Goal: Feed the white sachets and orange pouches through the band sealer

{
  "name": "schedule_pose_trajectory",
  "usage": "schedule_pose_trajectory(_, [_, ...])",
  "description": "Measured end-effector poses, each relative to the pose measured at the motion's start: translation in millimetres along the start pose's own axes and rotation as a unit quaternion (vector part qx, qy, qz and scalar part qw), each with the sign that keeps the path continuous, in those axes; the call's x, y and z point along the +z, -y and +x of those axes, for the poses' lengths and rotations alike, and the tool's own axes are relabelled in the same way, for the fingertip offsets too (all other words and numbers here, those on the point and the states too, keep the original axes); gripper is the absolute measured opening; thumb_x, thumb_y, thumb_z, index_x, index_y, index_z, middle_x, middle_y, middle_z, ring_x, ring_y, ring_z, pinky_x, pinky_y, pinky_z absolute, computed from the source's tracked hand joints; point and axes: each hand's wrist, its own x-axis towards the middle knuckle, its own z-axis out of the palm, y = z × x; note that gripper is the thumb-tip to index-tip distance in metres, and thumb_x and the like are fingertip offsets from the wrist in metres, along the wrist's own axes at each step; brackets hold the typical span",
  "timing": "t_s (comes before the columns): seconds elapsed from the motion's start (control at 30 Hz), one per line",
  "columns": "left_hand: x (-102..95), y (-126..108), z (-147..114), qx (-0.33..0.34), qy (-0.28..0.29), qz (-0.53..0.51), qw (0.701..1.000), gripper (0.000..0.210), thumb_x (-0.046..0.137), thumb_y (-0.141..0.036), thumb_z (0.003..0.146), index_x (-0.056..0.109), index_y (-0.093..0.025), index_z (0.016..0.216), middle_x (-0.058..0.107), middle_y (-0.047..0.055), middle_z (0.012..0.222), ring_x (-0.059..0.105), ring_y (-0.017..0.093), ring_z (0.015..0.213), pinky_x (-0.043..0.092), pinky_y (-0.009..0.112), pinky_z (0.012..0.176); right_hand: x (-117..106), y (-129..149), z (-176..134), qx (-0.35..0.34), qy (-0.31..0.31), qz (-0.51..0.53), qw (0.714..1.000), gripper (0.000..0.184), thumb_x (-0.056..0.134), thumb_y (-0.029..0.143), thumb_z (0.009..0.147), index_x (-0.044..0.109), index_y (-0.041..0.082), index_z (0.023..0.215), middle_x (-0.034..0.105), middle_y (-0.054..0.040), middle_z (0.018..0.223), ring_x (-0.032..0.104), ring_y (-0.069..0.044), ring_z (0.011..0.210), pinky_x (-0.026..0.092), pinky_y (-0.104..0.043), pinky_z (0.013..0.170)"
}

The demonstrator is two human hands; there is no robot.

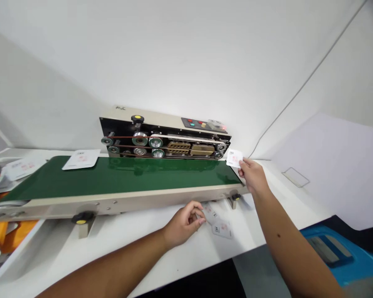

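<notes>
My right hand (253, 174) pinches a small white sachet (234, 159) with black and pink print, holding it at the right end of a band sealing machine (164, 134). My left hand (185, 223) is loosely curled over the white table, with a gap between thumb and fingers and nothing visible in them. Just right of it lie two similar sachets, a nearer one (222, 229) and one partly behind it (209, 212). Another white sachet (81, 159) rests on the left part of the green conveyor belt (121, 178).
At the left end of the belt, several sachets (25, 166) lie in a white bin (25, 252) with orange items. Black knobs (82, 217) stick out along the conveyor's front. A blue tub (357, 256) stands lower right. A grey cable (311, 76) runs down the wall.
</notes>
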Motion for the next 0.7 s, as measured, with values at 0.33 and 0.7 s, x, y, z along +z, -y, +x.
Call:
schedule_pose_trajectory(0.33, [-5.4, -2, 0, 0.019, -0.005, 0.066, 0.998, 0.025, 0.061, -0.030, 0.093, 0.052, -0.018, 0.113, 0.069, 0.008, 0.101, 0.053, 0.013, 0.068, 0.042, 0.025, 0.063, 22, 3, 10, -0.059, -0.042, -0.107, 0.992, 0.044, 0.073, 0.043, 0.080, 0.071, 0.017, 0.115, 0.068, -0.0046, 0.086, 0.058, -0.016, 0.069, 0.047, -0.028, 0.059])
schedule_pose_trajectory(0.7, [-8.7, -5, 1, 0.039, 0.001, 0.189, 0.981, 0.017, 0.061, -0.033, 0.092, 0.064, -0.017, 0.096, 0.066, 0.002, 0.084, 0.054, 0.014, 0.069, 0.041, 0.025, 0.063, -18, -127, -180, -0.269, 0.155, -0.391, 0.866, 0.067, 0.067, 0.036, 0.090, 0.045, 0.025, 0.153, 0.058, -0.0145, 0.144, 0.054, -0.038, 0.131, 0.050, -0.058, 0.104])
